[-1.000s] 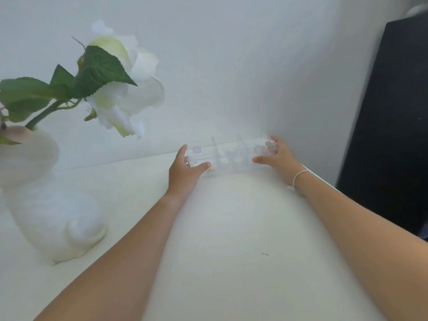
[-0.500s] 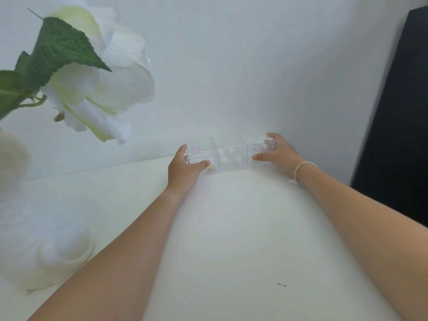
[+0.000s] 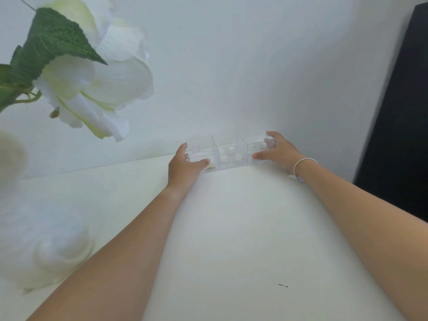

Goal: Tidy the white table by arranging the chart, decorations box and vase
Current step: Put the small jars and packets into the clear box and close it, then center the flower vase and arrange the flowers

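A clear plastic decorations box (image 3: 229,152) with three compartments and small pale pieces inside stands against the wall at the far edge of the white table (image 3: 243,228). My left hand (image 3: 185,169) grips its left end and my right hand (image 3: 276,150) grips its right end. A white rabbit-shaped vase (image 3: 44,242) stands close at the left, holding a white flower (image 3: 104,82) with green leaves. No chart is in view.
A white wall (image 3: 231,66) rises right behind the box. A black panel (image 3: 403,126) stands past the table's right edge. A small dark mark (image 3: 283,285) lies on the tabletop near the front right.
The box has slid back against the wall with both hands on its ends. The view has moved forward, so the vase and flower now appear larger and closer at the left.
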The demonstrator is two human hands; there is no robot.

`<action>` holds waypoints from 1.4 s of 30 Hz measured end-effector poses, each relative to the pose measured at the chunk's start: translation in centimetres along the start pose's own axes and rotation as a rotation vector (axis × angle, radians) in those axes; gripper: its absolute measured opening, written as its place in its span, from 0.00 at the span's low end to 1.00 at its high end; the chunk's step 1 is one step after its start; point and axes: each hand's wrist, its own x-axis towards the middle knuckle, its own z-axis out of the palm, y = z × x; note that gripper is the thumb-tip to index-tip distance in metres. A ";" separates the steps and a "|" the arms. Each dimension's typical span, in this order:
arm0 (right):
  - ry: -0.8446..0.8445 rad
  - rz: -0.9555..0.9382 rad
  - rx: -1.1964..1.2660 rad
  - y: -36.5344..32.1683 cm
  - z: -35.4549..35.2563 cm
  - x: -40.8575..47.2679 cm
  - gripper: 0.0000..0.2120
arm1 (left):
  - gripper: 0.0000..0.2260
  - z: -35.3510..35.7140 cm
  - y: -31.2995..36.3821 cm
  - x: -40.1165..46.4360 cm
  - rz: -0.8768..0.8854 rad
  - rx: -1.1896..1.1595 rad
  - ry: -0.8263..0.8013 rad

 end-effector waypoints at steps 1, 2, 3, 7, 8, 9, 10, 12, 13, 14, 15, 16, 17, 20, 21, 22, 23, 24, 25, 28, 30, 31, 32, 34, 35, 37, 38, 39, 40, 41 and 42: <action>0.000 0.001 -0.003 0.0 0.0 0.0 0.40 | 0.35 0.0 0.0 0.0 0.000 0.004 0.000; -0.001 0.003 -0.004 0.0 0.0 0.0 0.40 | 0.35 0.0 0.0 0.0 0.000 0.007 0.000; 0.000 0.004 -0.005 0.0 0.0 0.1 0.40 | 0.35 0.0 0.0 0.0 0.000 0.009 -0.001; 0.017 -0.008 0.010 0.0 0.0 0.1 0.42 | 0.35 -0.1 0.0 -0.1 0.000 0.031 -0.019; 0.025 -0.016 0.032 0.1 0.0 0.1 0.43 | 0.36 -0.1 0.0 -0.1 0.000 0.040 -0.024; 0.032 -0.025 0.059 0.2 0.0 0.1 0.44 | 0.36 -0.2 0.0 -0.2 0.001 0.048 -0.029; 0.039 -0.035 0.083 0.2 0.1 0.0 0.45 | 0.37 -0.2 0.0 -0.3 0.001 0.052 -0.031; 0.063 -0.059 0.108 0.4 0.2 -0.3 0.46 | 0.37 -0.4 0.1 -0.6 0.004 0.061 -0.031; 0.082 -0.074 0.105 0.5 0.2 -0.5 0.45 | 0.37 -0.5 0.1 -0.9 0.005 0.069 -0.033; 0.108 -0.089 0.098 0.6 0.2 -0.8 0.45 | 0.37 -0.8 0.2 -1.3 0.003 0.075 -0.036; 0.139 -0.103 0.091 0.7 0.2 -1.1 0.44 | 0.37 -1.0 0.3 -1.7 -0.001 0.079 -0.043; 0.171 -0.115 0.087 0.7 0.1 -1.5 0.43 | 0.36 -1.4 0.3 -2.1 -0.006 0.078 -0.049; 0.202 -0.124 0.088 0.8 0.1 -1.9 0.42 | 0.36 -1.7 0.4 -2.7 -0.010 0.075 -0.056; 0.288 -0.152 0.109 0.7 -0.1 -3.8 0.38 | 0.34 -2.9 0.9 -4.9 -0.013 0.043 -0.066; 0.307 -0.162 0.114 0.5 0.0 -4.7 0.36 | 0.33 -3.4 1.0 -5.9 -0.013 0.030 -0.067; 0.319 -0.173 0.119 0.3 0.2 -5.8 0.35 | 0.32 -3.9 1.2 -6.9 -0.010 0.020 -0.069; 0.322 -0.184 0.124 0.0 0.4 -6.9 0.33 | 0.31 -4.4 1.4 -8.0 -0.005 0.014 -0.072; 0.316 -0.195 0.126 -0.4 0.7 -8.0 0.32 | 0.30 -4.9 1.6 -9.1 0.004 0.011 -0.077; 0.306 -0.207 0.125 -0.8 1.1 -9.2 0.30 | 0.29 -5.5 1.8 -10.3 0.019 0.011 -0.087; 0.246 -0.249 0.138 -2.4 2.9 -13.2 0.27 | 0.27 -7.7 2.3 -13.8 0.066 0.006 -0.130; 0.183 -0.273 0.165 -3.5 4.4 -15.8 0.25 | 0.25 -9.5 2.3 -16.0 0.087 0.004 -0.151; 0.148 -0.281 0.177 -4.1 5.3 -17.1 0.24 | 0.25 -10.6 2.2 -17.1 0.093 0.004 -0.157; 0.116 -0.288 0.188 -4.6 6.2 -18.4 0.24 | 0.24 -11.7 2.1 -18.1 0.096 0.003 -0.161; 0.060 -0.297 0.205 -5.7 7.9 -20.6 0.24 | 0.23 -14.0 1.8 -19.9 0.098 -0.003 -0.158; 0.034 -0.298 0.211 -6.2 8.7 -21.6 0.24 | 0.23 -15.1 1.6 -20.6 0.098 -0.008 -0.151; -0.016 -0.298 0.224 -7.1 10.2 -23.4 0.24 | 0.22 -17.3 1.1 -22.0 0.096 -0.020 -0.127; -0.038 -0.299 0.227 -7.5 11.0 -24.1 0.24 | 0.21 -18.4 0.9 -22.6 0.094 -0.023 -0.110; -0.058 -0.298 0.228 -7.9 11.7 -24.8 0.25 | 0.20 -19.5 0.6 -23.1 0.091 -0.025 -0.092; -0.072 -0.299 0.229 -8.2 12.5 -25.4 0.25 | 0.19 -20.5 0.4 -23.5 0.092 -0.026 -0.071; -0.084 -0.300 0.230 -8.5 13.2 -26.0 0.25 | 0.18 -21.5 0.2 -23.9 0.094 -0.031 -0.046; -0.094 -0.301 0.229 -8.9 13.9 -26.5 0.25 | 0.17 -22.4 0.0 -24.2 0.095 -0.039 -0.019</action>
